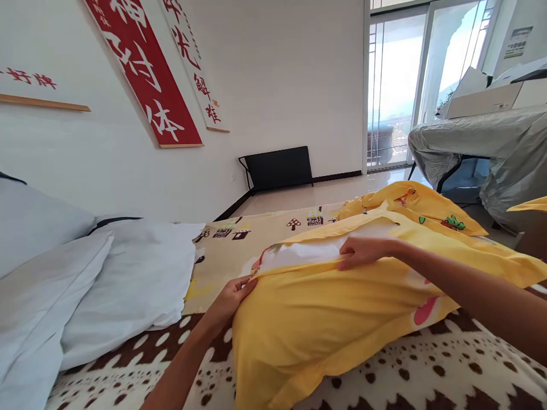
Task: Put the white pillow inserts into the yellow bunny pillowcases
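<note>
Pillowcase (299, 324) gaped over white filling (299, 254)

White pillows (137, 279) lay at the left, apart from the yellow case, which stretched across patterned bedding (384, 376) before the person. Next came the left hand (237, 293), thumb and fingers pinched together on the opening's left corner. Farther along, the right hand (363, 251) was curled closed on the near edge; whether it had caught filling along with cloth could not be told. A slack pinch there would probably let the edge slip; a hard tug by one hand alone might bunch the filling or strain the corner. Beyond, to the right, crumpled yellow cloth (427, 208) lay close enough to get snagged.
</note>
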Tool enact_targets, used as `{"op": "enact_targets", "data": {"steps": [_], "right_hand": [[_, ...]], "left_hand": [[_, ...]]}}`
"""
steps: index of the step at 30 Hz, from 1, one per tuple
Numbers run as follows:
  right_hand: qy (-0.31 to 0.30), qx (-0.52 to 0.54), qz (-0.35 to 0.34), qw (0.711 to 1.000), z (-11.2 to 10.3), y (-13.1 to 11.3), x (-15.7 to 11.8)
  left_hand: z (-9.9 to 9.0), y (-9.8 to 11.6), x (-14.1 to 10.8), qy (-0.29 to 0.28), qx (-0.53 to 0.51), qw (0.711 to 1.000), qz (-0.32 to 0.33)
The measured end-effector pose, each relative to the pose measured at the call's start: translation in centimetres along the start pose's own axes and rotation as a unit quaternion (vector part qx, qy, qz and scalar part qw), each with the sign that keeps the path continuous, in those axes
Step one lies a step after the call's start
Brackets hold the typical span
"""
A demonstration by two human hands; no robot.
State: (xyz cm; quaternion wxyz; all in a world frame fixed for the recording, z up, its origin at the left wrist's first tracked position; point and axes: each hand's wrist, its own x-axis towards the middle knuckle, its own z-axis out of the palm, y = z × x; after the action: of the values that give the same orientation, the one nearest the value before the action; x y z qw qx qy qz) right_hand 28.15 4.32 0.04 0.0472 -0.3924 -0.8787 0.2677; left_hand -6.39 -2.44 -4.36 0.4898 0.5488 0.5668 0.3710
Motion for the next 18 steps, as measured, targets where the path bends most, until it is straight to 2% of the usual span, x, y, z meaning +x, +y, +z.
{"op": "enact_targets", "data": {"steps": [2, 4, 6, 8, 10, 12, 15, 18], "right_hand": [[0.055, -0.096, 0.044, 0.993, -1.7, 3.9, -1.9], [0.150, -0.147, 0.094, 0.973, -2.9, 7.4, -4.0], [0.248, -0.141, 0.136, 0.949, -3.3, 9.8, -5.7], [0.328, -0.106, 0.153, 0.926, -2.9, 10.9, -6.3], [0.388, -0.071, 0.149, 0.907, -2.2, 10.6, -6.1], [0.428, -0.055, 0.141, 0.891, -1.6, 9.5, -5.4], [0.475, -0.034, 0.127, 0.870, -1.3, 6.8, -5.0], [0.502, -0.010, 0.086, 0.861, -1.3, 3.4, -5.8]], "left_hand": [[-1.5, -0.5, -0.4, -0.052, 0.044, 0.997, -0.030], [-2.3, -0.6, -0.6, -0.077, 0.103, 0.992, 0.003], [-1.8, -0.2, -0.6, -0.050, 0.171, 0.981, 0.081], [-0.1, 0.7, -0.6, 0.018, 0.219, 0.963, 0.156], [2.1, 2.0, -0.8, 0.087, 0.229, 0.947, 0.206], [4.4, 3.5, -1.0, 0.115, 0.228, 0.938, 0.236], [7.0, 5.6, -1.0, 0.084, 0.289, 0.918, 0.257], [8.5, 6.9, -0.6, 0.044, 0.386, 0.885, 0.255]]}}
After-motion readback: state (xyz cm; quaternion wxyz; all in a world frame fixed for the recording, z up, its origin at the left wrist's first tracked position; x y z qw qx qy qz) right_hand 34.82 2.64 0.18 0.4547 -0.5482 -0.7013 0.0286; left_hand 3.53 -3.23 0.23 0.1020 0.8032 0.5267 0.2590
